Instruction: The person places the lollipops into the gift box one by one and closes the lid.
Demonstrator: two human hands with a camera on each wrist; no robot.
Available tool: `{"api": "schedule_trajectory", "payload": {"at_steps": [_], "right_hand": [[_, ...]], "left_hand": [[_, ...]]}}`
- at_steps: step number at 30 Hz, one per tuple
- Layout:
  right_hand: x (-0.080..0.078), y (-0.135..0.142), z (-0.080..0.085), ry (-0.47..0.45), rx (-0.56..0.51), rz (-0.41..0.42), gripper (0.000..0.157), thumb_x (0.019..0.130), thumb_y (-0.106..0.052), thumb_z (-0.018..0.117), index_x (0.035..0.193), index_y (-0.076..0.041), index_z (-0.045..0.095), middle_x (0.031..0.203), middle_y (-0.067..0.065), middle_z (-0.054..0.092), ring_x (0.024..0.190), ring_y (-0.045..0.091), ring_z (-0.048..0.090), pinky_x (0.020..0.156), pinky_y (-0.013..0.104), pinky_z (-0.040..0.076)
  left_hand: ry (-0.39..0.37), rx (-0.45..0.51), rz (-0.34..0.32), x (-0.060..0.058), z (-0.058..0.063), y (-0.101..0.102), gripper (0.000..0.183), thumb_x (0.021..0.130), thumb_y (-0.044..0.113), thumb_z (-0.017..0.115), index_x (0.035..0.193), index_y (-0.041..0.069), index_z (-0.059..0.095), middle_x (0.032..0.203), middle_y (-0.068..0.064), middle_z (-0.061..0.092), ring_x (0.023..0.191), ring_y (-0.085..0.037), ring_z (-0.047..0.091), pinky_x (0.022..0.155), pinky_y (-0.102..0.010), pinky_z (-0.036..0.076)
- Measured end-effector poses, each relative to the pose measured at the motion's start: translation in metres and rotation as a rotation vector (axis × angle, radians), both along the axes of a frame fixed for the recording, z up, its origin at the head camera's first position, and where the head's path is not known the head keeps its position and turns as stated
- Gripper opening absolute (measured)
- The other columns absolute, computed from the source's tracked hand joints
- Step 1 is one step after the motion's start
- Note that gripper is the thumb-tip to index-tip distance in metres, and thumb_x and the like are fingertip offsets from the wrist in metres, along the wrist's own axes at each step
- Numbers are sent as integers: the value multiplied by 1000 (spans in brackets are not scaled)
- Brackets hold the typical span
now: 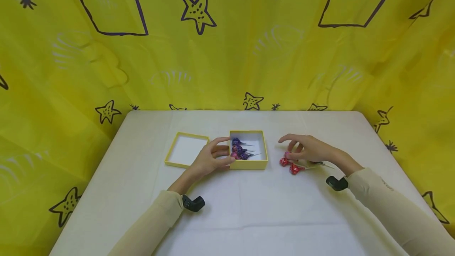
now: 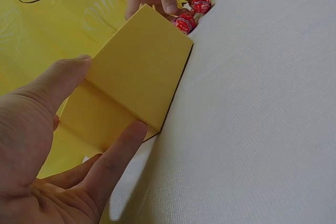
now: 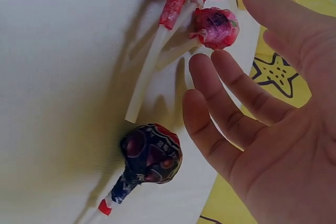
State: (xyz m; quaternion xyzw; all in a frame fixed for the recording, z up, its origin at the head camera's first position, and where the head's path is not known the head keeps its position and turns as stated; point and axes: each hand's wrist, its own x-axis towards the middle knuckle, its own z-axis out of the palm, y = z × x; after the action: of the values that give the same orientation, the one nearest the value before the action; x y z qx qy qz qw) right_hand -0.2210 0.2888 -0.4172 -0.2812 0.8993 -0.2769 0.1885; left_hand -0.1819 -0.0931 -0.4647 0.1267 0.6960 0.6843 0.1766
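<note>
My left hand (image 1: 209, 158) holds the left side of an open yellow box (image 1: 254, 165), thumb at its front corner and fingers along its side. Inside the box lie several lollipops (image 1: 237, 148) in purple and pink wrappers, sticks to the right. Over the loose lollipops right of the box hovers my right hand (image 1: 307, 148), fingers spread and loosely bent with nothing between them. Below it are red lollipops (image 1: 294, 169). In the right wrist view, a pink lollipop (image 3: 218, 29) lies near the fingertips and a dark-wrapped lollipop (image 3: 152, 153) lies apart.
The yellow-edged box lid (image 1: 185, 151) lies inside up on the white-covered table (image 1: 227, 208), left of the box and partly behind my left hand. A yellow patterned curtain (image 1: 227, 50) hangs around the table's back and sides.
</note>
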Motion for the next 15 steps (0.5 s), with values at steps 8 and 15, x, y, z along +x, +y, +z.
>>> {"api": "schedule_trajectory", "payload": {"at_steps": [8, 15], "right_hand": [[1, 3, -6, -23, -8, -6, 38, 95, -19, 76, 131, -14, 63, 104, 1, 71, 88, 16, 66, 80, 34, 56], [4, 3, -7, -19, -34, 6, 24, 97, -16, 73, 119, -12, 67, 102, 2, 70, 87, 19, 65, 77, 31, 55]], "left_hand": [[2, 7, -6, -1, -1, 0, 77, 88, 4, 81, 155, 15, 44, 146, -24, 50, 131, -37, 54, 85, -44, 63], [6, 7, -3, -2, -1, 0, 76, 89, 4, 80, 155, 14, 44, 146, -25, 50, 130, -37, 55, 85, -44, 63]]}}
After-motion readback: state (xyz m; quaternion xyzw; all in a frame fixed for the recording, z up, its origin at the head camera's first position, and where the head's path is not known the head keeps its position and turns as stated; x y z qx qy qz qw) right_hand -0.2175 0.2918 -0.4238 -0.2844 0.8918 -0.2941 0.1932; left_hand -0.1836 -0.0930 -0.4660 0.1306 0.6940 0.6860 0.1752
